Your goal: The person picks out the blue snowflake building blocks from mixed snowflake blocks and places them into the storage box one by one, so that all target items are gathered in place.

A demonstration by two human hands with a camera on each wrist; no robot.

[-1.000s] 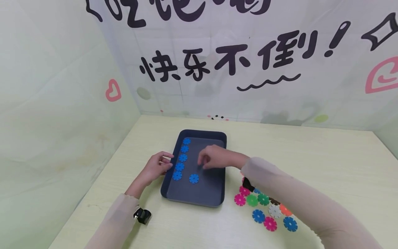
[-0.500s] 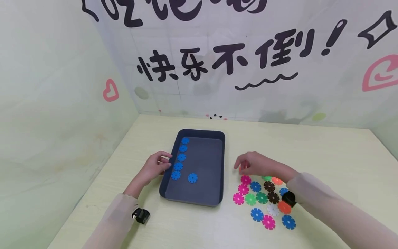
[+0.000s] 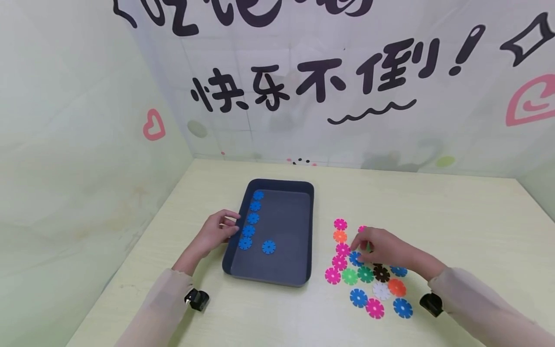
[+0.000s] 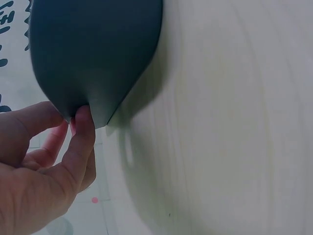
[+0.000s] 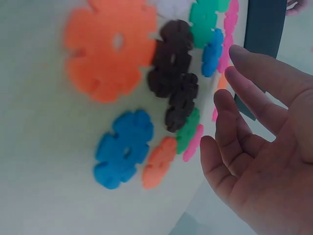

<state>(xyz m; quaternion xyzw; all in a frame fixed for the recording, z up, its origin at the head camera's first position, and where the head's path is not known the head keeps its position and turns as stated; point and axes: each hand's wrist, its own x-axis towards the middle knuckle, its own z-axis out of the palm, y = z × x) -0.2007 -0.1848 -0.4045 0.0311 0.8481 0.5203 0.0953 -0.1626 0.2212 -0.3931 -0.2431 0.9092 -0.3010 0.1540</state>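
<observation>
My left hand [image 3: 215,229] holds the left wall of a dark rectangular tray [image 3: 289,221], thumb and fingertips at its rim in the left wrist view. Along the tray's left side lies a column of several blue notched plastic discs [image 3: 253,219]. One more blue disc [image 3: 269,247] lies apart, right of the column's lower end. Over the loose discs hovers my right hand [image 3: 385,248], fingers loosely bent. Its fingertips are right at a blue disc [image 3: 356,259]; in the right wrist view that blue disc [image 5: 212,53] lies just beyond them, with nothing between thumb and fingers.
Loose notched discs lie right of the tray: pink [image 3: 332,275], orange [image 3: 396,287], green [image 3: 365,274], brown [image 3: 381,273], white [image 3: 381,290] and blue [image 3: 403,308]. My right hand hides some. A printed wall covering [image 3: 277,140] stands behind the pale table [image 3: 455,217].
My right hand has moved from over the tray, across the tray's right side, to the blue disc among the loose ones. My left hand and the tray stay in place.
</observation>
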